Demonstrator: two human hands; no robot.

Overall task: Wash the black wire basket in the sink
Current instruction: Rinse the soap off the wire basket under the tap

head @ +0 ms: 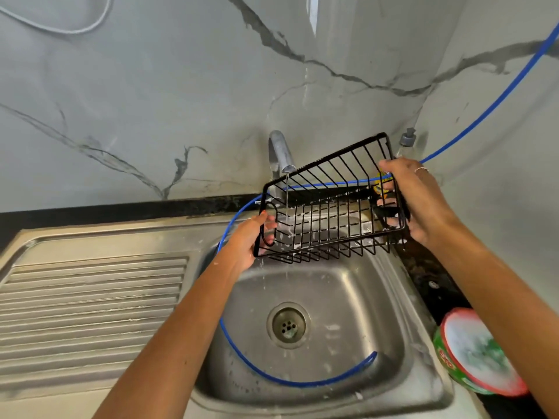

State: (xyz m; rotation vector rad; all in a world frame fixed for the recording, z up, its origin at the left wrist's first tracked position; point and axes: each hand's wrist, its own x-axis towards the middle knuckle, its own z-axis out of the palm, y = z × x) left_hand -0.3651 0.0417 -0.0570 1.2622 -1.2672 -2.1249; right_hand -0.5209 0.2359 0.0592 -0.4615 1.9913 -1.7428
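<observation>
One black wire basket (331,204). Two hands hold it: one left hand (246,240) and one right hand (416,196). One steel sink (378,300) with one drain (288,325) and one ribbed drainboard (90,303). One tap (281,152), running one thin stream of water. One blue hose (298,382). One soap dispenser bottle (406,143). One round tub of dish soap (481,352). One ring (421,169) on the right hand.
</observation>
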